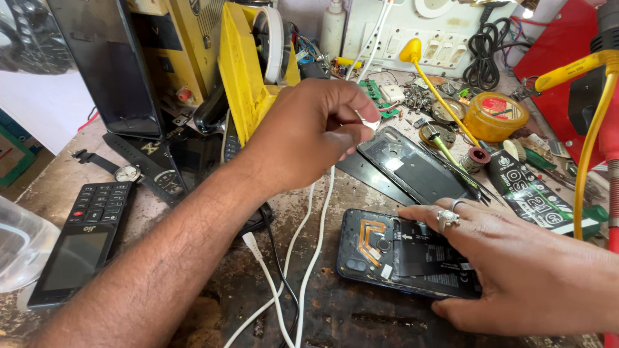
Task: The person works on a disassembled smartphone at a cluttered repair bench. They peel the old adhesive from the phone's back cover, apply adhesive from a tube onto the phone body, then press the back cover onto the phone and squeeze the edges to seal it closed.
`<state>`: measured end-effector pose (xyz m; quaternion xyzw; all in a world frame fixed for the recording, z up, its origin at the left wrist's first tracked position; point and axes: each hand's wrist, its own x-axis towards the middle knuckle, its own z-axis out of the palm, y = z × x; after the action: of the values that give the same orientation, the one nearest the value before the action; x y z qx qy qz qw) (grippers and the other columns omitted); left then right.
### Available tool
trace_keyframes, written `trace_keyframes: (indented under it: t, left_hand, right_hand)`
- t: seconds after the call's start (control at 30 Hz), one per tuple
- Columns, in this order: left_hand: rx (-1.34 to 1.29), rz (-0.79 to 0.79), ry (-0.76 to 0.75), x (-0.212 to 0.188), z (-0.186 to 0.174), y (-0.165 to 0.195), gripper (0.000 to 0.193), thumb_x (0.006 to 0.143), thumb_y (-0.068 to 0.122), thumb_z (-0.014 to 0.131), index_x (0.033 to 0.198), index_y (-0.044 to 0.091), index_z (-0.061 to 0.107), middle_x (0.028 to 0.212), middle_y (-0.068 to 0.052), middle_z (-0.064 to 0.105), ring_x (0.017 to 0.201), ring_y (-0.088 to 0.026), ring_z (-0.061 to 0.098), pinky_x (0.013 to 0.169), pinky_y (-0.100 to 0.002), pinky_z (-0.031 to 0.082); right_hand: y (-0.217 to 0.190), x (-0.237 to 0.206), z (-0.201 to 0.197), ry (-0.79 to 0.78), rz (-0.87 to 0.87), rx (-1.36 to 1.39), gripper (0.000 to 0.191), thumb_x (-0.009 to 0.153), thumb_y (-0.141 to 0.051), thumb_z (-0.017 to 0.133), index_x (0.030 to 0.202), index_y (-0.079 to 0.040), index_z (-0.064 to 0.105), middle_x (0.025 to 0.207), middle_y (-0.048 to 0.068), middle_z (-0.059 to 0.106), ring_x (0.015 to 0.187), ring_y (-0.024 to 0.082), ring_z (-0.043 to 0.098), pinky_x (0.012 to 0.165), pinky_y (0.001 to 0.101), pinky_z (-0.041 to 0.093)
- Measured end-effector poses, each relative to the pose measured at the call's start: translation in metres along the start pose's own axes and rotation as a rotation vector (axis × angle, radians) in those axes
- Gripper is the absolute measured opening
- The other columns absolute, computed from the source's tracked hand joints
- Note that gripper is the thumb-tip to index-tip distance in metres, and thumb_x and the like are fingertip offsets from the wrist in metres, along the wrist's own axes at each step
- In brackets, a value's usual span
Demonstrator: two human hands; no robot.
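My left hand [313, 132] is raised over the bench, fingers pinched on the end of a white cable [319, 238] that trails down toward me. My right hand [516, 264], with rings on two fingers, rests flat on an opened blue phone [380, 248] whose back is off, showing orange flex and a black battery. A second opened phone [416, 167] lies just beyond, between the two hands.
A black keypad phone [80, 241] and a wristwatch [129, 173] lie at left. A yellow machine [245, 64], a dark tablet [106, 64], a switchboard [419, 32], a yellow flux tin [495, 116], a soldering iron [445, 103] and scattered parts crowd the back.
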<state>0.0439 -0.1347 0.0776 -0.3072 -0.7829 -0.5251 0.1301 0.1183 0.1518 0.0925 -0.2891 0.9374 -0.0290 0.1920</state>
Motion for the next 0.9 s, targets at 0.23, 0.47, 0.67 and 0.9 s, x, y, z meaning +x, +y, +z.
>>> trace_keyframes:
  t: [0.23, 0.47, 0.67, 0.9]
  left_hand:
    - [0.360, -0.001, -0.019, -0.004, 0.004, 0.000, 0.014, 0.085, 0.003, 0.066, 0.096, 0.006, 0.075, 0.089, -0.011, 0.077, 0.084, -0.026, 0.076, 0.078, -0.039, 0.058]
    - [0.453, -0.003, 0.006, -0.007, 0.004, -0.003, 0.013, 0.087, 0.008, 0.065, 0.094, 0.007, 0.076, 0.092, -0.013, 0.076, 0.089, -0.036, 0.072, 0.080, -0.048, 0.055]
    - [0.552, -0.042, -0.036, -0.008, 0.007, -0.012, 0.014, 0.087, 0.010, 0.066, 0.095, 0.010, 0.077, 0.090, -0.015, 0.075, 0.090, -0.037, 0.070, 0.081, -0.051, 0.053]
    - [0.567, 0.027, -0.015, -0.007, 0.016, -0.024, 0.014, 0.085, 0.007, 0.064, 0.090, 0.005, 0.076, 0.087, -0.018, 0.073, 0.088, -0.039, 0.069, 0.079, -0.052, 0.053]
  right_hand:
    - [0.008, 0.000, 0.016, 0.121, -0.172, -0.115, 0.112, 0.079, -0.059, 0.081, 0.165, -0.008, 0.030, 0.152, 0.018, 0.046, 0.143, 0.035, 0.037, 0.111, 0.0493, 0.028]
    - [0.006, 0.003, 0.014, 0.066, -0.116, -0.134, 0.114, 0.077, -0.064, 0.081, 0.163, -0.010, 0.031, 0.152, 0.013, 0.048, 0.142, 0.030, 0.042, 0.111, 0.0453, 0.032]
    - [0.003, 0.003, 0.012, 0.126, -0.183, -0.155, 0.113, 0.078, -0.065, 0.084, 0.161, -0.007, 0.036, 0.151, 0.019, 0.045, 0.141, 0.036, 0.040, 0.108, 0.0493, 0.033]
    - [-0.008, 0.008, 0.000, 0.051, -0.125, -0.151, 0.116, 0.073, -0.074, 0.082, 0.160, -0.010, 0.040, 0.148, 0.012, 0.052, 0.132, 0.030, 0.050, 0.104, 0.0453, 0.039]
